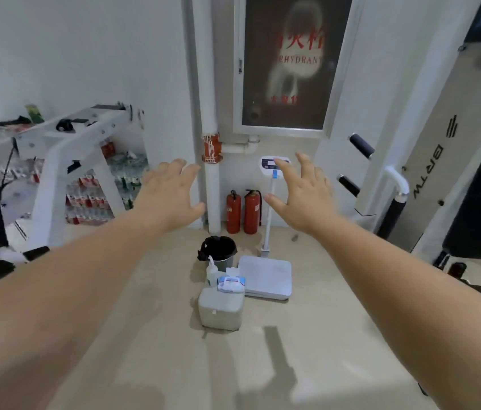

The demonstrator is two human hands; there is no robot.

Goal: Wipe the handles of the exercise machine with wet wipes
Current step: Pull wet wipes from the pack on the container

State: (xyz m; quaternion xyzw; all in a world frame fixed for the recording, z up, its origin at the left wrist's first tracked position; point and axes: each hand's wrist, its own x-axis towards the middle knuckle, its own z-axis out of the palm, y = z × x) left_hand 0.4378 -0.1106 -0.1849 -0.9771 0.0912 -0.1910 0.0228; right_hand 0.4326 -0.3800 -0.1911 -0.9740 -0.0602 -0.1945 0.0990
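Both my arms stretch forward over the floor. My left hand (168,196) and my right hand (301,196) are open, palms down, fingers apart, holding nothing. Far below them a blue and white pack of wet wipes (231,284) lies on a grey block (221,310) on the floor. At the right stands the exercise machine (428,137), white and silver, with two black padded handles (361,146) (348,185) that stick out toward the left. My right hand is left of those handles and apart from them.
A black-lined bin (219,249) and a pump bottle (211,272) stand behind the block. A white scale (265,276) with its post sits to the right. Two red fire extinguishers (243,211) stand by a white pipe (212,184). A white machine frame (64,161) is at left.
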